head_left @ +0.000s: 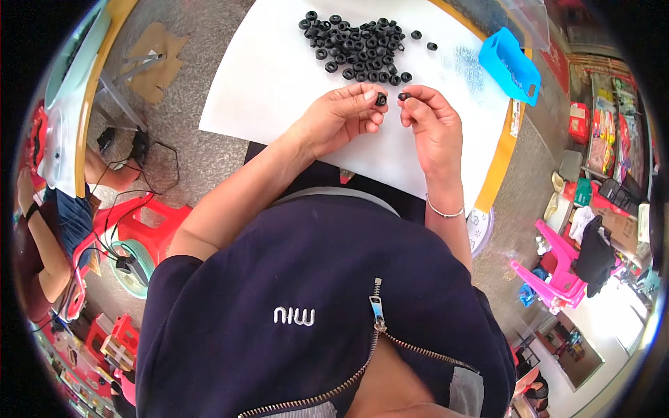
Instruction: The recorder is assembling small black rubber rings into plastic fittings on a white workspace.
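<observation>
Between the thumb and forefinger of my left hand (346, 118) is a small black ring-shaped part (381, 99), its round hole facing right. My right hand (433, 125) pinches another small black piece (403, 97), mostly covered by the fingertips, so its exact shape cannot be made out. The two pieces are close together but apart, above the white table top (279, 90). Just beyond my hands lies a loose pile of black ring-shaped parts (362, 45), several of them showing a hole through the middle.
A blue plastic basket (512, 66) stands at the table's right edge, beside a yellow border strip (498, 164). At the left, another person's arm (49, 251) shows near a red stool (150, 226) and cables. A pink stool (557, 272) lies on the right.
</observation>
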A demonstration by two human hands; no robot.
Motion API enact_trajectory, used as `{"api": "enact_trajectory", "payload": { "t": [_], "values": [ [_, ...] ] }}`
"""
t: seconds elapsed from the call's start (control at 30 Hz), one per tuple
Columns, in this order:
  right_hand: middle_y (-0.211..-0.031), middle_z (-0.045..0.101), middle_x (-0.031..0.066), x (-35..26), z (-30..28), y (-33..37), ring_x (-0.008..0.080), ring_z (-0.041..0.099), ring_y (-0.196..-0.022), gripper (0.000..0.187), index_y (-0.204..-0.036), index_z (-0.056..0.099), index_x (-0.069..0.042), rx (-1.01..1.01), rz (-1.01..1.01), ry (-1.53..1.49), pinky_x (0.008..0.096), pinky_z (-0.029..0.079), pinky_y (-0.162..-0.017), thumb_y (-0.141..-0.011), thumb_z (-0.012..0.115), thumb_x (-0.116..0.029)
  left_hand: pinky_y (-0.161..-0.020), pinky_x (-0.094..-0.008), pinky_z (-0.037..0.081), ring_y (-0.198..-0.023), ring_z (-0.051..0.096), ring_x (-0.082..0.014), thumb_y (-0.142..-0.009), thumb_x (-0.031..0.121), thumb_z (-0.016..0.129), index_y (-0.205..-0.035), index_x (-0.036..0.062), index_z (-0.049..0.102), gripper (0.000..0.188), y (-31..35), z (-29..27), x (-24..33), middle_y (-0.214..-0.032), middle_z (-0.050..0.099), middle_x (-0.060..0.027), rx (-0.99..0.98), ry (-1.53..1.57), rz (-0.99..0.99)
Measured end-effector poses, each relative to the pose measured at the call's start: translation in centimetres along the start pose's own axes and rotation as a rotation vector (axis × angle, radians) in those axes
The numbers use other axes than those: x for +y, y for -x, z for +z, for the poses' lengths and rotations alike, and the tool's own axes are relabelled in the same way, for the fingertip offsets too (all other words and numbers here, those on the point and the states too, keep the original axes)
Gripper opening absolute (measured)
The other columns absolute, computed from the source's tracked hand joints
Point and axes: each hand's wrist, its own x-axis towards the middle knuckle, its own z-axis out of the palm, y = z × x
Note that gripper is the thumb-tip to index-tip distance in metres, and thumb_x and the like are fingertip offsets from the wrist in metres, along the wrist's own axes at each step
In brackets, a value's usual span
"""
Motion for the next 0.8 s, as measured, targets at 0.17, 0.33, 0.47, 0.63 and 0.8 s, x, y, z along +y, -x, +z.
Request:
{"api": "enact_trajectory", "payload": {
  "t": [0.17,0.33,0.47,0.63,0.8],
  "values": [
    [-0.085,0.064,0.0009,0.2,0.6,0.8,0.0051,0.051,-0.071,0.015,-0.098,0.064,0.0,0.006,-0.094,0.209,0.0192,0.042,-0.064,-0.084,0.064,-0.005,-0.069,-0.0226,0.049,-0.076,0.057,-0.0109,-0.093,0.019,0.054,-0.109,0.0013,0.057,0.024,-0.1,0.0,-0.1,-0.092,0.06,-0.0055,-0.008,-0.039,0.009],
    [-0.086,0.065,0.0009,-0.1,1.2,1.3,0.0059,0.055,-0.076,0.015,-0.099,0.064,0.0,0.018,-0.112,0.269,0.0193,0.044,-0.068,-0.085,0.063,-0.006,-0.07,-0.0218,0.05,-0.076,0.057,-0.0104,-0.093,0.018,0.054,-0.111,0.0002,0.056,0.026,0.0,0.3,0.0,-0.092,0.06,-0.0055,0.013,-0.048,0.006],
    [-0.087,0.065,0.002,-0.6,1.7,1.7,0.0075,0.059,-0.08,0.014,-0.099,0.064,0.001,0.032,-0.135,0.337,0.0206,0.046,-0.072,-0.086,0.062,-0.005,-0.07,-0.0218,0.05,-0.076,0.057,-0.0105,-0.093,0.018,0.054,-0.113,-0.0004,0.056,0.027,0.1,0.4,-0.1,-0.092,0.061,-0.0057,0.028,-0.057,0.006],
    [-0.088,0.065,0.004,-0.3,1.7,1.8,0.0083,0.059,-0.077,0.014,-0.098,0.064,0.001,0.043,-0.211,0.507,0.0224,0.047,-0.07,-0.086,0.062,-0.004,-0.07,-0.0222,0.052,-0.075,0.059,-0.0103,-0.093,0.013,0.055,-0.103,0.0,0.059,0.017,0.0,0.3,-0.1,-0.091,0.063,-0.0059,0.004,-0.005,0.01],
    [-0.083,0.063,0.0063,0.1,1.9,1.4,0.0122,0.061,-0.074,0.013,-0.096,0.064,-0.001,0.078,-0.41,0.738,0.0242,0.048,-0.065,-0.084,0.062,-0.003,-0.071,-0.0219,0.053,-0.076,0.06,-0.0103,-0.093,0.012,0.054,-0.103,-0.0008,0.058,0.017,0.0,0.4,-0.2,-0.091,0.063,-0.0061,0.006,-0.011,-0.008]
  ]
}}
